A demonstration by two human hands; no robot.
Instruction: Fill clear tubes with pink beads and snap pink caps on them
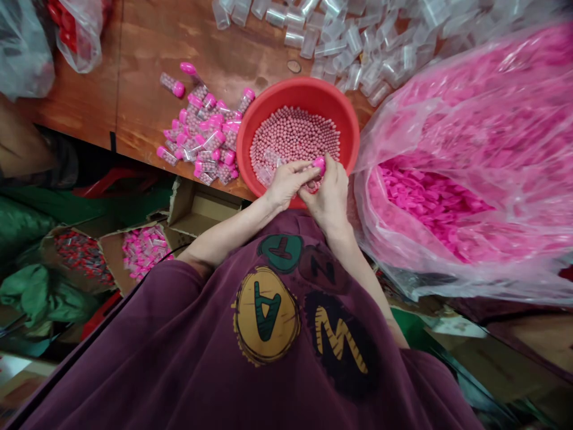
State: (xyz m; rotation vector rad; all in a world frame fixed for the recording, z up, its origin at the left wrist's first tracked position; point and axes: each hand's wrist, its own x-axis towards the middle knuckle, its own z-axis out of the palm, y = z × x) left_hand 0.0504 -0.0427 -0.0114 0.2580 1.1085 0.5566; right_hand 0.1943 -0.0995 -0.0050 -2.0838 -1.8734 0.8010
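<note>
Over the near side of a red plastic bowl [351,134], my two hands meet around a small tube with a bright pink cap [319,164]. My left hand [287,182] is closed, its fingertips pinching the tube from the left. My right hand [332,192] is closed around it from the right, with the fingers by the cap. The tube's body is mostly hidden by my fingers. Small pink beads [299,128] fill the bottom of the bowl, and some clear tubes [268,164] lie on them beside my left hand.
Left of the bowl lies a pile of pink-capped, bead-filled tubes [208,134]. Loose clear tubes [353,42] spread across the back. A large plastic bag of pink caps [439,197] stands right. Below the table edge are boxes with pink-capped tubes [145,248] and red-and-dark pieces [83,254].
</note>
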